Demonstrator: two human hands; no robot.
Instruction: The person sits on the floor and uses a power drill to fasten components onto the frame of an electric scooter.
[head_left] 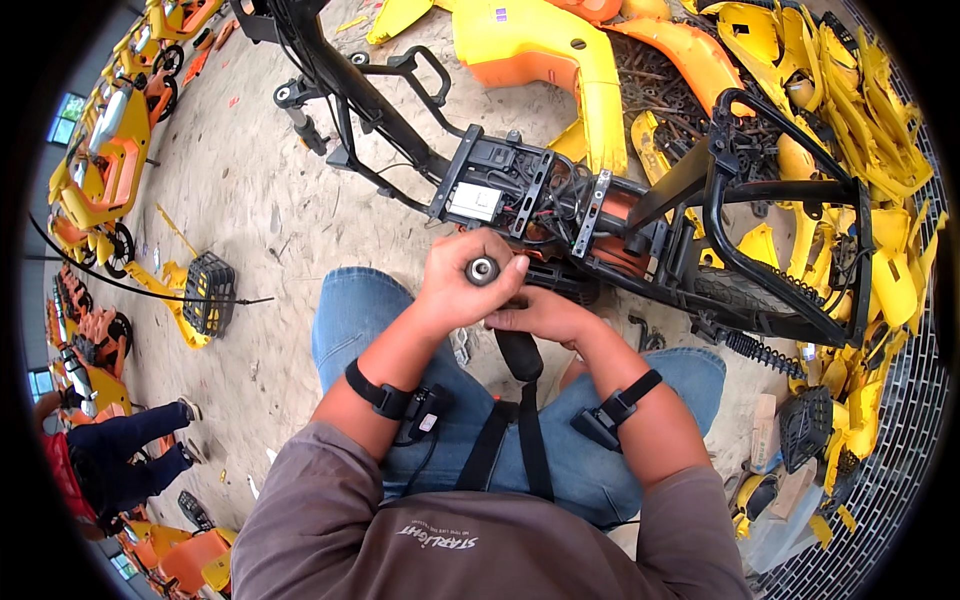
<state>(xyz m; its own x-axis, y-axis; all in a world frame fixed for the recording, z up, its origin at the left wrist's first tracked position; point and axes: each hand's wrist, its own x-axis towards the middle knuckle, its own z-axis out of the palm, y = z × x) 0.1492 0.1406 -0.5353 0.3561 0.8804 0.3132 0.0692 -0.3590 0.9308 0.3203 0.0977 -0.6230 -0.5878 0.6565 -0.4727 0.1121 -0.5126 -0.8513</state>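
My left hand (455, 285) is closed around the top of a black-handled tool (482, 270), whose round metal end faces up at me. My right hand (545, 315) sits just below it, fingers curled on the tool's shaft, close to the frame. Both hands work at the near side of a stripped black scooter frame (620, 225) lying across the ground, right by its black electrical box (490, 180) with a white module and tangled wires. I crouch over it in blue jeans, with a black strap band on each wrist.
Yellow and orange plastic body panels (560, 50) pile up behind and to the right. A black basket (208, 290) lies on the sandy ground at left. More yellow scooters (100, 160) line the left edge. Another person (110, 455) crouches at lower left.
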